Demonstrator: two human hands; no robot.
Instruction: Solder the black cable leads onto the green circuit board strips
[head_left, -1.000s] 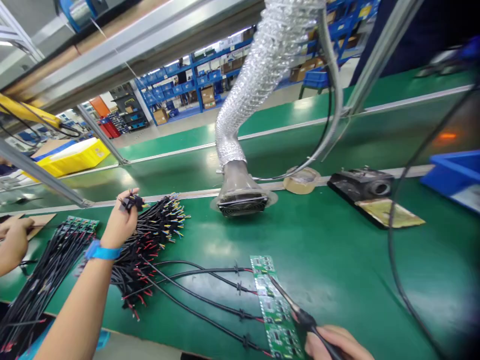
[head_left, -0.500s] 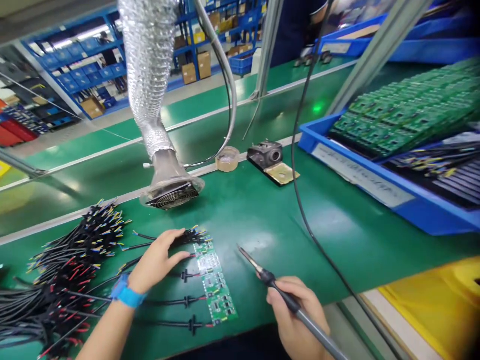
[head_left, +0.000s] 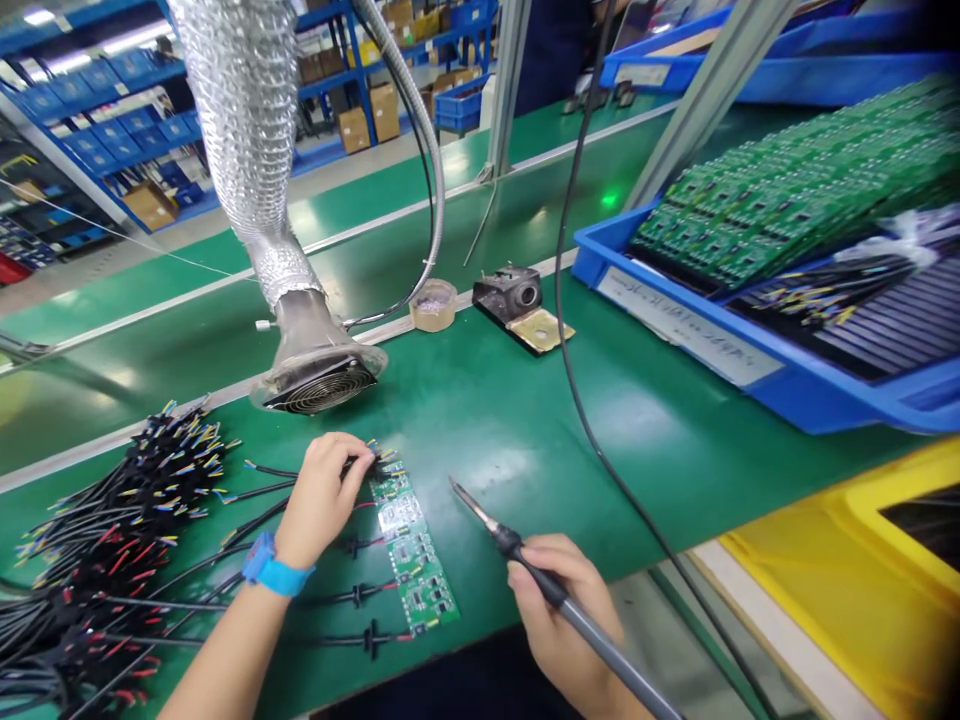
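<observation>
While the left hand (head_left: 326,495) pinches a small bunch of black cable ends (head_left: 385,458) between thumb and fingers, the circuit board strip (head_left: 411,540) lies flat on the green bench (head_left: 487,415). Its far end is right at those fingertips; exact contact is hidden behind the hand. Right hand (head_left: 564,645) has its fingers wrapped round the soldering iron (head_left: 551,588) – tip right of the strip, apart from it.

Edges: strip's near end sits close to the bench's near edge. Soldered-side cables run left from it, under the left forearm, toward the cable pile (head_left: 135,520), so that side is tight. Fume nozzle (head_left: 322,385) hangs just beyond the left hand. Most room is right of the strip – green surface up to the blue tray (head_left: 810,408), with the iron stand (head_left: 510,295) at the back and a black cord (head_left: 568,365) crossing between.
</observation>
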